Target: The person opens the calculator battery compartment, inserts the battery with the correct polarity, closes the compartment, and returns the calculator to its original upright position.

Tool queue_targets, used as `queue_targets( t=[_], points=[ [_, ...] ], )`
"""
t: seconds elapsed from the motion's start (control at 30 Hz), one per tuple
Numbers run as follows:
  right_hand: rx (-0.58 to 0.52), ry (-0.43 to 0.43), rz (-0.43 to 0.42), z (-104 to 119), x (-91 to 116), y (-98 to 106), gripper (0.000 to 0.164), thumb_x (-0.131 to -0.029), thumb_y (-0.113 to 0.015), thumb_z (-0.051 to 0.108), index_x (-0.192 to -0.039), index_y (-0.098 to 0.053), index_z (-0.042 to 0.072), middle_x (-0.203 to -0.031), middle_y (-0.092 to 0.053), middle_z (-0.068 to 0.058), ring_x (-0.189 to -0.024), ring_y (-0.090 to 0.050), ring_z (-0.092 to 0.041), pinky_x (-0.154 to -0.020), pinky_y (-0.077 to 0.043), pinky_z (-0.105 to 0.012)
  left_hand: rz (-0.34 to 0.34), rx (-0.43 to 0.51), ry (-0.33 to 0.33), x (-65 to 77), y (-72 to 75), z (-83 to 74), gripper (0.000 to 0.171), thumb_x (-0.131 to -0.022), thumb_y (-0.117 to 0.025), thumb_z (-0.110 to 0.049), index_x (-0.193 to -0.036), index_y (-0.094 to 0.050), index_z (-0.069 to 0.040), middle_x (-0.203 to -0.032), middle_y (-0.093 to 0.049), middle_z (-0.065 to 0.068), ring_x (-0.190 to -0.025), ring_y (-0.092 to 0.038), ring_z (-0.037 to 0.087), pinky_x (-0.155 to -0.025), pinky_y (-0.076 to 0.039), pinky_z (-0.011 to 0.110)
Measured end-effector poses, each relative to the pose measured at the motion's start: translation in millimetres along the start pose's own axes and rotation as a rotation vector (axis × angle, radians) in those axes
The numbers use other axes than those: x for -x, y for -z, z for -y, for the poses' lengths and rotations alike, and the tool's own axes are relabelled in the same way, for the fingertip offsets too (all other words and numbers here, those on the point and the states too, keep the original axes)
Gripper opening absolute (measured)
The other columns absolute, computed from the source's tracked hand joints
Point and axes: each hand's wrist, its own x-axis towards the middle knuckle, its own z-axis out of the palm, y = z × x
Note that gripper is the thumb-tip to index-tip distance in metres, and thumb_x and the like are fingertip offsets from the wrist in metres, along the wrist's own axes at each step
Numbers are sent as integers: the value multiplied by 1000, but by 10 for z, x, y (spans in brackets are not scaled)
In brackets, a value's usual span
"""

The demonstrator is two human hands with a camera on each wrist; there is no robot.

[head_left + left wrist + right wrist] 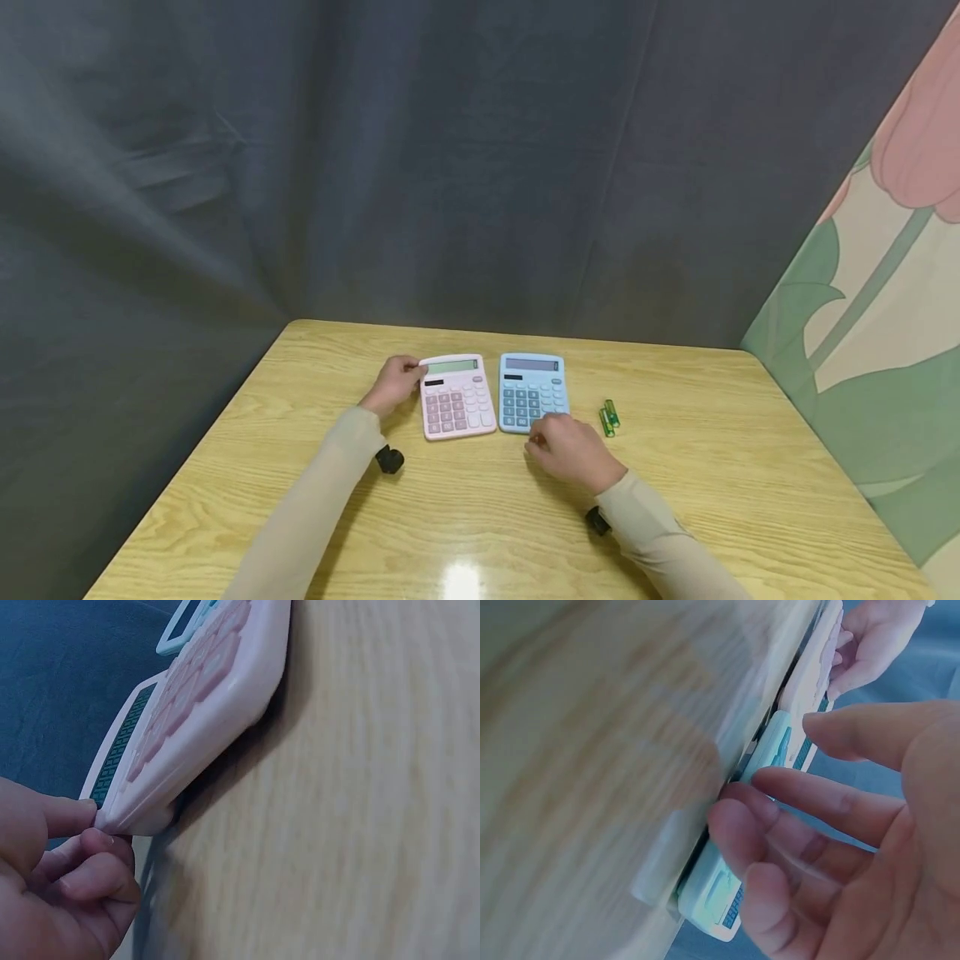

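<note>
Two calculators are lying side by side on the worktop (315, 467). Left hand (396, 383) is pinching the pink calculator (457, 396) at its far-left corner. Right hand (573, 450), fingers loosely spread, is touching the blue calculator (531, 387)'s near edge; green batteries (609, 417) are lying just right of it.

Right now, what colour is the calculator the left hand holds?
Pink; the left hand pinches the pink calculator at its corner. Head view shows it best.

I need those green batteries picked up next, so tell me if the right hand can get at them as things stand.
Probably yes: the right hand rests at the blue calculator's near edge, and the green batteries lie just beside it on bare table, nothing between.
</note>
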Motion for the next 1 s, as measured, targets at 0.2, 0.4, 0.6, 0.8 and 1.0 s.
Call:
queue_targets(
  t=[0.2,0.4,0.6,0.8,1.0],
  points=[
    [-2,-8,7,15,-24,14,10,-88,-72,19,-86,-76,10,-81,-68,1,-65,-54,-8,-55,-52,-29,62,77,49,66,78,47,24,-105,-51,-10,-115,-60,10,-76,-54,7,-63,-45,11,-51,-38,20],
    [-13,-16,11,44,-36,13,11,-88,-71,19,-88,-77,10,-82,-69,0,-65,-54,-8,-54,-51,-29,116,97,95,206,142,50,27,-106,-50,-11,-121,-57,10,-80,-55,8,-65,-47,11,-52,-38,19],
    [-51,-15,4,67,-44,6,11,-88,-70,15,-93,-77,8,-86,-71,-1,-67,-55,-8,-58,-52,-28,192,135,76,363,138,100,27,-106,-48,-9,-123,-55,10,-76,-53,5,-61,-44,10,-50,-38,18],
    [-131,20,-14,114,-47,30,22,-88,-66,7,-109,-73,4,-93,-73,-4,-72,-59,-8,-59,-51,-25,302,180,21,493,39,81,28,-107,-45,-9,-123,-53,12,-77,-51,5,-61,-44,10,-51,-40,18],
    [-314,-29,-33,208,-46,56,34,-94,-54,7,-127,-64,1,-92,-72,-3,-59,-53,-5,-54,-48,-25,367,228,8,561,-98,62,28,-108,-44,-11,-122,-52,12,-78,-52,5,-64,-46,11,-55,-44,20]
  ],
)
